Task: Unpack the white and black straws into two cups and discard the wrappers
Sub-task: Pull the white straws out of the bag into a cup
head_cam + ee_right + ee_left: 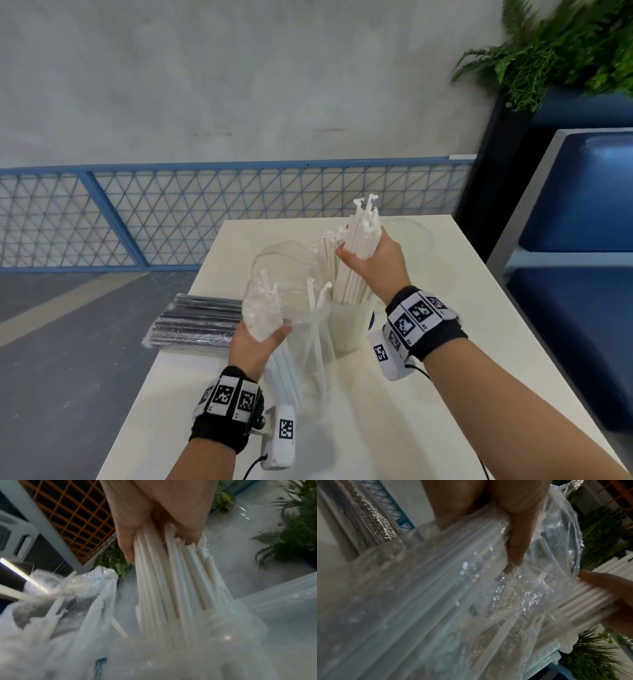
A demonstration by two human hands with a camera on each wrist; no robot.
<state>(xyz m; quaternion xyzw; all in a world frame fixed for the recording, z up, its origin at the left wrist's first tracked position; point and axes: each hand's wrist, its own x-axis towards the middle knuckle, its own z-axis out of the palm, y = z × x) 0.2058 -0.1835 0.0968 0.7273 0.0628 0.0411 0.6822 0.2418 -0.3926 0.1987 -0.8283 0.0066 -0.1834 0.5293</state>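
A: Head view first. What sat in the white cup (346,329)?

B: A dense stand of white straws (349,284), thin matte tubes leaning a little, ragged paper ends on top. The right hand (373,260) was above the cup, fingers curled tight round a bundle of those straws (164,582).

A: And the left hand (257,339)?

B: Just left of the cup, gripping a clear, crinkled plastic wrapper (284,274) that ballooned upward. A few loose white straws (315,308) were inside it still. From the left wrist, the thumb (517,545) pressed into glossy, wrinkled film (556,547).

A: The black ones?

B: Further left of the cup, a flat sealed pack of black straws (198,322) lay on the cream table (462,342), shiny under its film, overhanging the table edge.

A: A second cup?

B: Behind and right of the white cup there was a clear, round plastic rim (414,233); I could not tell what it held.

A: Anything else?

B: A blue mesh railing (171,216) beyond, ferns (565,51), a blue padded seat (582,192).
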